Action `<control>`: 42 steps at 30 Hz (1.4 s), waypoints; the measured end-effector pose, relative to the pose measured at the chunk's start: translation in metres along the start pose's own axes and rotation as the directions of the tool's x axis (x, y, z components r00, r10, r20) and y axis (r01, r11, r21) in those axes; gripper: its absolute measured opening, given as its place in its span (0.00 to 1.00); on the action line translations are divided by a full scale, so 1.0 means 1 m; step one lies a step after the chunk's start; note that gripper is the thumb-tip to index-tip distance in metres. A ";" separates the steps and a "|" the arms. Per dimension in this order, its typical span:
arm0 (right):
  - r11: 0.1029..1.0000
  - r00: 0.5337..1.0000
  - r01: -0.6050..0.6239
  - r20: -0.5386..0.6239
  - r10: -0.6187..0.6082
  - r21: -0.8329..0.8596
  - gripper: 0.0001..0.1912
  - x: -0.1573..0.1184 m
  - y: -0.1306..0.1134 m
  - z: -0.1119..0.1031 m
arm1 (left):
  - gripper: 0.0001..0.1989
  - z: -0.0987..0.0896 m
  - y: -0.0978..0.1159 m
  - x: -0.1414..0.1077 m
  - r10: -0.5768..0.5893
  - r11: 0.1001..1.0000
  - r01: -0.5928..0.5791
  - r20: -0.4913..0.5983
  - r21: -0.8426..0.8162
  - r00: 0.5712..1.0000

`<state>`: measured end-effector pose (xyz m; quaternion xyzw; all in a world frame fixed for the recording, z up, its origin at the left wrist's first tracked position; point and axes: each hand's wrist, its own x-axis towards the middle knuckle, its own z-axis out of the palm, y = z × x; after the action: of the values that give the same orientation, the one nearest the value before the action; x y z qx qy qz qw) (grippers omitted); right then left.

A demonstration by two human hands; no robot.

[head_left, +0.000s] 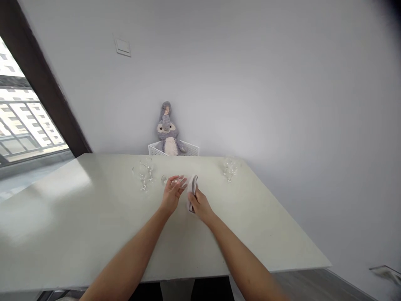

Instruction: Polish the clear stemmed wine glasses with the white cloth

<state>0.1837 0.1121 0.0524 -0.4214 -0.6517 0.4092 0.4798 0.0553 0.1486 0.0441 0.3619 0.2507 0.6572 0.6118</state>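
Observation:
My left hand (172, 192) is closed around a clear stemmed glass (164, 179), which lies sideways in the fingers with its foot to the left and its bowl to the right. In my right hand (200, 204) is a folded pale cloth (191, 188) with darker stripes. The cloth is close to the glass's bowl; whether they touch I cannot tell. Left of my hands, stemmed glasses (142, 172) stand upright on the white table (103, 217). Another group of clear glasses (230, 167) stands to the right, near the table's far edge.
Behind the far table edge, a grey plush toy (171, 144) sits in a white perforated basket (194, 151) against the wall. A light switch (123, 47) is on the wall. At the left is a window (25, 113) with a dark frame and a railing outside.

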 end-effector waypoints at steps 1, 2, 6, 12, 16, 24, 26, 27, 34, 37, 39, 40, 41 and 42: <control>0.997 0.999 -0.045 0.005 0.044 0.068 0.18 0.001 0.003 -0.002 | 0.15 0.000 0.000 -0.001 0.002 1.000 -0.003 0.022 0.026 1.000; 0.985 0.996 -0.090 0.029 0.087 0.150 0.18 0.002 0.005 -0.004 | 0.16 0.000 0.000 -0.002 -0.009 0.998 0.005 0.049 0.064 0.999; 0.837 0.950 -0.279 0.261 0.170 0.471 0.20 0.005 0.010 -0.007 | 0.18 -0.001 0.000 -0.003 -0.095 0.956 0.053 0.132 0.288 0.987; 0.597 0.934 -0.285 0.078 0.348 0.750 0.12 0.011 0.007 -0.009 | 0.22 -0.005 0.010 -0.002 -0.159 0.883 0.036 0.225 0.469 0.961; 0.675 0.942 -0.269 0.044 0.332 0.687 0.12 0.008 0.004 -0.010 | 0.23 -0.004 0.015 -0.003 -0.130 0.893 -0.020 0.300 0.450 0.945; 0.984 1.000 -0.021 0.011 0.023 -0.177 0.06 -0.007 0.011 0.016 | 0.26 -0.007 0.011 0.000 -0.171 0.829 0.078 0.119 0.554 0.978; 0.986 0.987 -0.158 0.029 0.157 0.049 0.09 -0.003 0.011 0.010 | 0.23 -0.004 0.015 -0.003 -0.183 0.856 0.073 0.168 0.512 0.969; 0.949 0.973 -0.229 0.055 0.223 0.214 0.12 -0.001 0.010 0.005 | 0.23 -0.001 0.017 -0.005 -0.202 0.871 0.076 0.213 0.485 0.956; 0.811 0.963 -0.266 0.107 0.248 0.521 0.15 0.000 0.004 -0.005 | 0.27 0.002 0.022 -0.007 -0.167 0.885 0.026 0.265 0.464 0.949; 0.979 0.987 -0.154 0.058 0.148 0.131 0.09 -0.007 0.006 0.008 | 0.26 -0.007 0.014 -0.002 -0.184 0.825 0.060 0.166 0.562 0.969; 0.993 0.993 -0.116 0.030 0.116 0.007 0.07 -0.008 0.007 0.012 | 0.27 -0.010 0.011 0.000 -0.236 0.804 0.114 0.138 0.584 0.962; 0.989 0.990 -0.143 0.023 0.142 0.038 0.08 -0.007 0.008 0.012 | 0.27 -0.010 0.010 0.000 -0.251 0.806 0.130 0.136 0.577 0.958; 0.973 0.981 -0.193 0.021 0.191 0.128 0.09 -0.004 0.008 0.010 | 0.26 -0.009 0.010 0.000 -0.251 0.818 0.130 0.145 0.561 0.957; 0.933 0.968 -0.246 0.025 0.248 0.262 0.11 -0.002 0.008 0.006 | 0.24 -0.007 0.011 0.000 -0.236 0.834 0.115 0.161 0.539 0.958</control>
<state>0.1791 0.1122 0.0430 -0.4343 -0.5315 0.5473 0.4788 0.0429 0.1478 0.0478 0.5609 0.3831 0.4600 0.5718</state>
